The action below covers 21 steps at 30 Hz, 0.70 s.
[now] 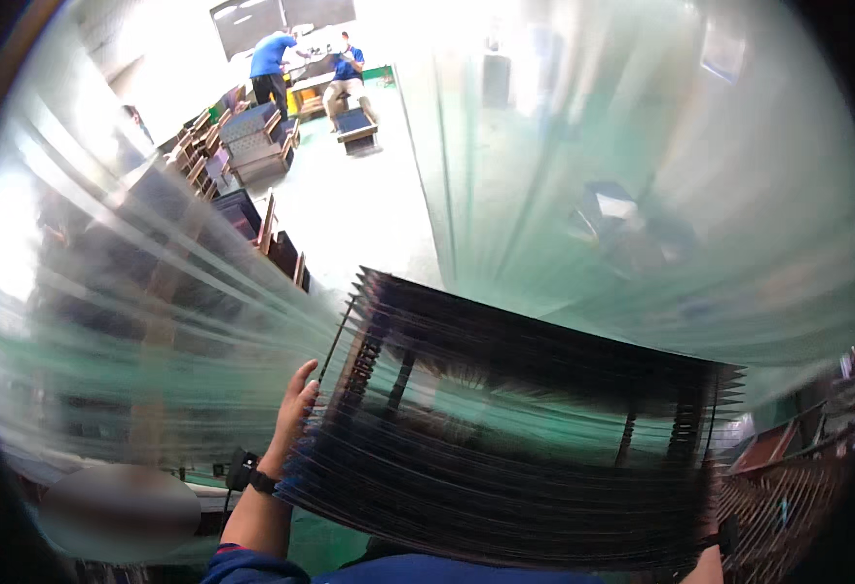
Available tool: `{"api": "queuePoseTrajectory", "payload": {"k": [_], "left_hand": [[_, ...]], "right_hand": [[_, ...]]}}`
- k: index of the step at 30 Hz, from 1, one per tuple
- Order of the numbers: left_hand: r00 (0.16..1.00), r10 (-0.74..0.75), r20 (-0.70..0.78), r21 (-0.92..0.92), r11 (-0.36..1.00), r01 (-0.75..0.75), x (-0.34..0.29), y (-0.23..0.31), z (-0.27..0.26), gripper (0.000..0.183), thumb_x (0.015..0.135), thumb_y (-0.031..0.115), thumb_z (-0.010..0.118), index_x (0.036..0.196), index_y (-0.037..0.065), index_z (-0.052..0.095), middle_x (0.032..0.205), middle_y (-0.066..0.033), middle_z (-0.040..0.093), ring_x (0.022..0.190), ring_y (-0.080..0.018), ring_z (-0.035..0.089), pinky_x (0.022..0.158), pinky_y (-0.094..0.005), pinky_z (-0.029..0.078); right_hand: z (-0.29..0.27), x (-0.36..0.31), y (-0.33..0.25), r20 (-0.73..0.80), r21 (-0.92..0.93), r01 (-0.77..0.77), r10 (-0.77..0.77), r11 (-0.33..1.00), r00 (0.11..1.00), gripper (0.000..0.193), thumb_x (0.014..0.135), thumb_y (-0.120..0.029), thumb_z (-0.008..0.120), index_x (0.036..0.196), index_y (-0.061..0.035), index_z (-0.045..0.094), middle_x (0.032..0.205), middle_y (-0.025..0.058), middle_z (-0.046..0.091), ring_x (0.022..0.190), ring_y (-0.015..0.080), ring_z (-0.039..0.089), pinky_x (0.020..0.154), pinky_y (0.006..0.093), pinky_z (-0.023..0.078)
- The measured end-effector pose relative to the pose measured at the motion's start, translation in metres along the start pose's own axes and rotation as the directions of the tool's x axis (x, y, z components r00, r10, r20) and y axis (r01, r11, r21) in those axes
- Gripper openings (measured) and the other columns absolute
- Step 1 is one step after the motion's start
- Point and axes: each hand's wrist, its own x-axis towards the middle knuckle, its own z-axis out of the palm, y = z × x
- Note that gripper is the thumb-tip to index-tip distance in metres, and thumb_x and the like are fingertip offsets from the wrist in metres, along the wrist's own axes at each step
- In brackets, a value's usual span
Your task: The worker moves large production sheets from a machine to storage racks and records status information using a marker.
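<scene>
A thick stack of black rectangular frames [505,511] with open middles fills the lower centre, tilted with its right side lower. Through their openings, green and dark streaks show. My left hand [297,404] presses on the stack's left side, thumb and fingertips showing past its edge. A black band with a small box is on that wrist. My right hand [710,492] is at the stack's right side, mostly hidden behind the frames; only a sliver of it and the wrist show. The stack is held up between both hands.
Translucent plastic curtains [515,185] hang on both sides, with a bright gap ahead. Beyond it, wooden-framed cushioned pieces [255,144] stand along the left. One person [270,63] stands and another [346,73] sits at the far end. A slatted rack [788,506] is at lower right.
</scene>
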Motion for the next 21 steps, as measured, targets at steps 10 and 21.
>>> {"api": "queuePoseTrajectory", "payload": {"k": [10,21], "left_hand": [[0.999,0.003,0.049,0.017,1.000,-0.004,0.096,0.109,0.053,0.063,0.095,0.031,0.064,0.152,0.016,0.040,0.082,0.0034,0.052,0.074,-0.0054,0.046,0.066,-0.0214,0.038],[0.995,0.035,-0.090,0.029,0.999,-0.032,0.384,0.116,0.012,0.055,0.095,0.031,0.066,0.143,0.011,0.049,0.087,0.0002,0.059,0.075,-0.0056,0.051,0.066,-0.0218,0.040]], "right_hand": [[0.197,-0.014,-0.185,-0.128,0.325,-0.313,0.369,0.893,0.921,0.037,0.097,-0.045,0.061,0.107,-0.0103,0.067,0.090,0.0048,0.065,0.080,0.0199,0.062,0.073,0.0338,0.052],[0.452,0.254,-0.195,-0.041,0.165,-0.327,0.337,0.931,0.940,0.034,0.097,-0.045,0.061,0.103,-0.0118,0.067,0.086,0.0032,0.064,0.077,0.0184,0.061,0.070,0.0329,0.050]]}}
